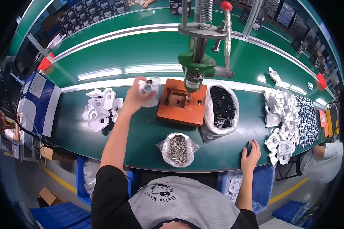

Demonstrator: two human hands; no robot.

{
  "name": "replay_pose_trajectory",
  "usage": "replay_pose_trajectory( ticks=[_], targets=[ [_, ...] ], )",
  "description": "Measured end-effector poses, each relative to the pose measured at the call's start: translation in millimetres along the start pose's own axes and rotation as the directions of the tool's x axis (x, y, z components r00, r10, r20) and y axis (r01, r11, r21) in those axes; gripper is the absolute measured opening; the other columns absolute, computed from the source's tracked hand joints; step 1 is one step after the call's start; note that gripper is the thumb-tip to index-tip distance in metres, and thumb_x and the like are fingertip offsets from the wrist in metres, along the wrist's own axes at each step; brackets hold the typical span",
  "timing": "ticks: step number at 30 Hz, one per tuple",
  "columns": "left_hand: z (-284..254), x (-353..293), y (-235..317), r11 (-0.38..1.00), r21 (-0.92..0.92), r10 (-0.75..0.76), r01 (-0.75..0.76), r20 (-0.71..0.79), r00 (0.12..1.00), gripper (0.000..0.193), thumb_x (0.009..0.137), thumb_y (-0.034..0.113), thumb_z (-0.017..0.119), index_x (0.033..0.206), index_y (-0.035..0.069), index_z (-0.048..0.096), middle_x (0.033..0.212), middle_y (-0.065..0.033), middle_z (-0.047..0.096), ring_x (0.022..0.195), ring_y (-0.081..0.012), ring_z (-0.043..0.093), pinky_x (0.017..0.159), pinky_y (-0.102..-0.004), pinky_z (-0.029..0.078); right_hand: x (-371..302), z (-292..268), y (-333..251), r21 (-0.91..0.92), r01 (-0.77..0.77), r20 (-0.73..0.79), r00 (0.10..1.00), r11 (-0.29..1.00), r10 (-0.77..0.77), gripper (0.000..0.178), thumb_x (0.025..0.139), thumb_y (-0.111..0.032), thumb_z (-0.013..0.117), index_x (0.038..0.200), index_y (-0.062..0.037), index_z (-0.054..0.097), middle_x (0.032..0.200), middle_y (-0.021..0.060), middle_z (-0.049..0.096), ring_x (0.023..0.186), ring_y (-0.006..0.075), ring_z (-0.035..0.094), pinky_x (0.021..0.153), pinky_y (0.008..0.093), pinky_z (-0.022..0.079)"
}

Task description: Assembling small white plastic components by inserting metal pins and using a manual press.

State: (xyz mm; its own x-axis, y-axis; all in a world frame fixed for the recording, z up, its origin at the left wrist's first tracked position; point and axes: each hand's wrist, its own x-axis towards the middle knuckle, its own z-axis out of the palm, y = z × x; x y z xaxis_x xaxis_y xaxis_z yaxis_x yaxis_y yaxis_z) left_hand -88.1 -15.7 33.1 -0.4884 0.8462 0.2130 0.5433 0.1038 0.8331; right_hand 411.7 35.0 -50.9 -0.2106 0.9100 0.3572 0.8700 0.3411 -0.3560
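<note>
Overhead, head view: left hand (135, 97) gripping a white part (148, 87), raised just left of the orange base (181, 103) under the press (197, 72). Right hand (250, 152) flat, fingers spread, holding nothing — beside the white pile (281, 126). Risk: part likely slips or seats crooked if released early — pins (177, 149) nearby could scatter.

Press (197, 72) behind screw bag (177, 149); housing pile (100, 108) left, clip bag (221, 108) right.
</note>
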Motion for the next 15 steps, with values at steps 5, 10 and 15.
replay_pose_trajectory(
  ticks=[5,10,15],
  targets=[
    [7.4,59.7,-75.3,0.911,-0.403,-0.181,0.094,-0.185,0.966,0.067,0.084,0.014,0.066,0.136,0.008,0.024,0.109,-0.0149,0.058,0.084,-0.0169,0.060,0.067,-0.0292,0.049,-1.1,2.0,0.2,0.038,-0.014,-0.003,1.000,0.999,0.014,0.035,0.079,-0.008,0.061,0.113,-0.0016,0.056,0.129,0.0175,0.050,0.121,0.0333,0.045,0.103,0.0428,0.030],
    [4.5,45.8,-76.8,0.975,-0.130,-0.205,0.180,-0.218,0.954,0.066,0.078,0.019,0.069,0.134,0.004,0.036,0.115,-0.0202,0.057,0.100,-0.0278,0.060,0.086,-0.0380,0.047,-2.2,-3.2,13.5,-0.105,-0.067,-0.217,0.975,0.992,0.043,0.044,0.078,-0.014,0.063,0.119,-0.0008,0.054,0.141,0.0235,0.035,0.131,0.0399,0.032,0.106,0.0491,0.025],
    [-64.3,1.8,-102.9,0.695,0.697,0.081,0.177,-0.321,0.943,0.067,0.076,0.036,0.072,0.126,0.000,0.046,0.119,-0.0245,0.054,0.116,-0.0380,0.049,0.098,-0.0479,0.038,22.2,2.9,66.6,-0.402,-0.373,-0.266,0.922,0.836,0.283,0.067,0.083,-0.030,0.063,0.140,-0.0098,0.036,0.148,0.0224,0.025,0.135,0.0427,0.025,0.105,0.0560,0.022]
  ],
)
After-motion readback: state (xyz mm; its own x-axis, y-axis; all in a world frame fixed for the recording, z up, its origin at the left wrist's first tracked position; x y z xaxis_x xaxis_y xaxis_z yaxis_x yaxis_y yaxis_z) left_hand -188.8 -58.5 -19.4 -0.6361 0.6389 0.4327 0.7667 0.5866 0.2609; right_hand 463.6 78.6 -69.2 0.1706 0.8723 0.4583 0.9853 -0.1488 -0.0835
